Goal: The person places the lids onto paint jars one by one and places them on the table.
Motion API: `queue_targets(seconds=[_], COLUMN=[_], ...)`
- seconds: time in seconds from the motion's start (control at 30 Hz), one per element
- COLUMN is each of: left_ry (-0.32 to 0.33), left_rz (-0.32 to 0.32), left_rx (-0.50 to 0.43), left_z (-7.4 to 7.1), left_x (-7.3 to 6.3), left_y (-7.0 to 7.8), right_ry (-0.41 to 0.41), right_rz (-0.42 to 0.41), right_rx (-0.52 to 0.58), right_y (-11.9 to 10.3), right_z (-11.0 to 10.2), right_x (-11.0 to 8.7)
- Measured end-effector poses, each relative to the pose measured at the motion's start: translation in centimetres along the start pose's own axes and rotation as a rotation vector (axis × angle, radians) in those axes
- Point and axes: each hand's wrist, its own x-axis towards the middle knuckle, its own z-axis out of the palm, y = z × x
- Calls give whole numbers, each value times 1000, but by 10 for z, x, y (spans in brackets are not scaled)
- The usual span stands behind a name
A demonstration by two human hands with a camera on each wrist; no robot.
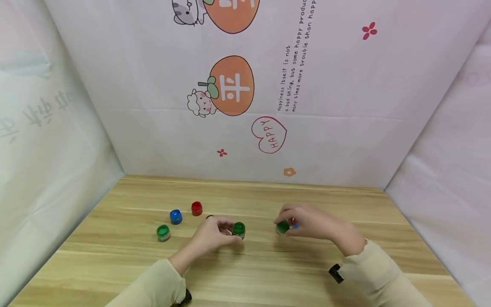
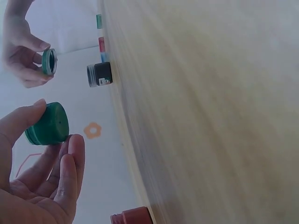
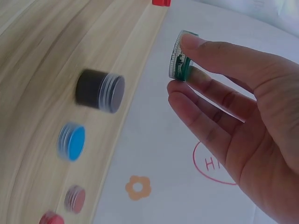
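My left hand (image 1: 215, 233) holds a small green paint jar (image 1: 238, 230) above the table, its open top facing up in the head view. In the left wrist view, thumb and fingers pinch the jar (image 2: 49, 125) around its side. My right hand (image 1: 307, 221) pinches a green jar lid (image 1: 282, 227) by its edge. The lid's ridged clear rim (image 3: 177, 58) shows in the right wrist view. Both things are off the table and apart, with a gap between the hands.
At the left of the wooden table (image 1: 238, 281) stand small green (image 1: 163, 233), blue (image 1: 176, 216) and red jars (image 1: 197, 208). A black jar (image 3: 93, 88), a blue lid (image 3: 74, 142) and a red lid (image 3: 74, 199) appear in the right wrist view. Printed white sheets surround the table.
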Motion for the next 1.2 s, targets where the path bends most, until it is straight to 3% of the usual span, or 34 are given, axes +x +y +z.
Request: queue_targets(seconds=[0.27,0.63,1.2], left_ry=[-4,-19,-64], left_rz=[0,8,34], left_rx=[-8,-21,-42], left_z=[3,6,11], left_x=[2,2,5], left_y=[4,12,15], right_ry=[-17,1,23], right_rz=[16,-35,-153], right_rx=[84,135,103], right_y=[-11,-22,-31], right_z=[-1,2,7], right_x=[16,31,47])
